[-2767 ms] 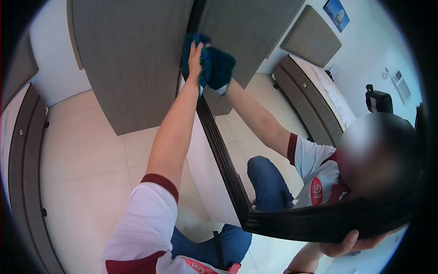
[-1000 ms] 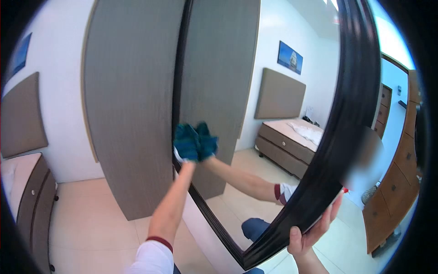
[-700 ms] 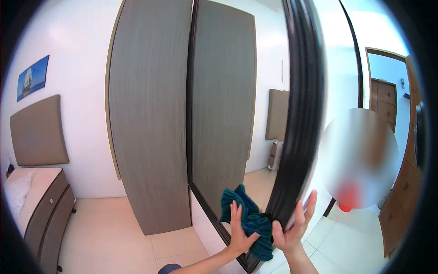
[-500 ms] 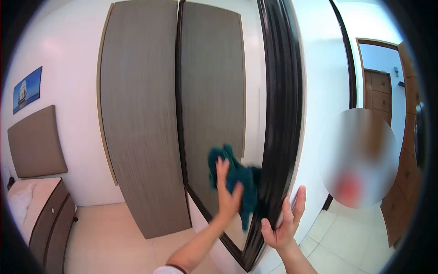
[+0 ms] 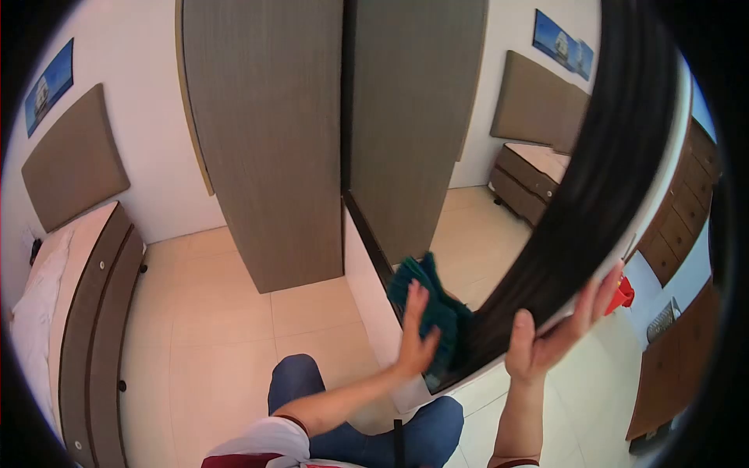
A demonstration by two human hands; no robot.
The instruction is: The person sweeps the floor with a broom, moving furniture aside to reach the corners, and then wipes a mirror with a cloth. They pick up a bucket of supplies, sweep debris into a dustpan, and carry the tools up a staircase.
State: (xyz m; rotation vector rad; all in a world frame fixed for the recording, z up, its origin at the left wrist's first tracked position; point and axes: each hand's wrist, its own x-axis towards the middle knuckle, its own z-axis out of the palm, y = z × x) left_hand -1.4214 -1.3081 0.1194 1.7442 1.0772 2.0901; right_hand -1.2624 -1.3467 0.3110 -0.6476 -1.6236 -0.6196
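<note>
My left hand (image 5: 419, 347) presses a dark green cloth (image 5: 427, 292) against the lower part of a large mirror (image 5: 468, 234), near its bottom corner. Part of the cloth touches the dark frame (image 5: 577, 226). My right hand (image 5: 550, 339) rests on the outer edge of that frame, thumb on the front and fingers stretched along the white side. In the glass, a tall grey-brown panel, a bed and a ship picture are reflected.
A tall grey-brown cabinet panel (image 5: 265, 140) stands left of the mirror. Further left is a bed (image 5: 94, 288) with a headboard (image 5: 76, 156) under a ship picture (image 5: 48, 87). My bent knees (image 5: 296, 382) are below. A red object (image 5: 622, 295) and brown doors (image 5: 679, 203) are at right.
The view has tilted down and my knees have come into sight. My left hand has moved the cloth down to the mirror's lower corner. My right hand stays at the frame's edge.
</note>
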